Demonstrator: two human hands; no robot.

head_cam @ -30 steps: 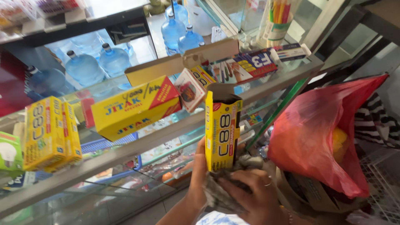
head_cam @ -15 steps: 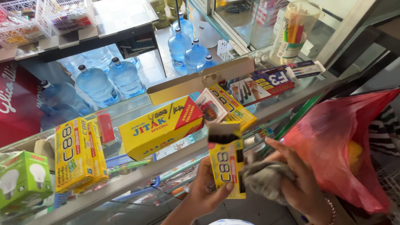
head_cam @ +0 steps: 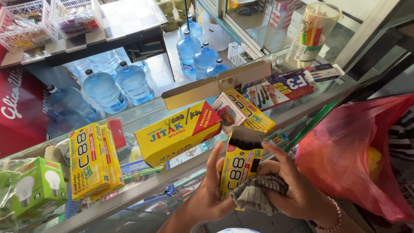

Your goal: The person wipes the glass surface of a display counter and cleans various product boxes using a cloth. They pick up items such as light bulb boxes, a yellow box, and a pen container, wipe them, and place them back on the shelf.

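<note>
Yellow cardboard box [head_cam: 240,166] stands upright, long axis vertical, just below the glass counter shelf's metal edge [head_cam: 142,185], the left hand [head_cam: 211,190] clasping its left side while the right hand [head_cam: 286,185] presses a grey crumpled cloth [head_cam: 254,194] against its lower front.

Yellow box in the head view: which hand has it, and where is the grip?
The left hand holds the yellow box by its left edge and back, near the bottom. The right hand presses a grey cloth against its lower front.
</note>
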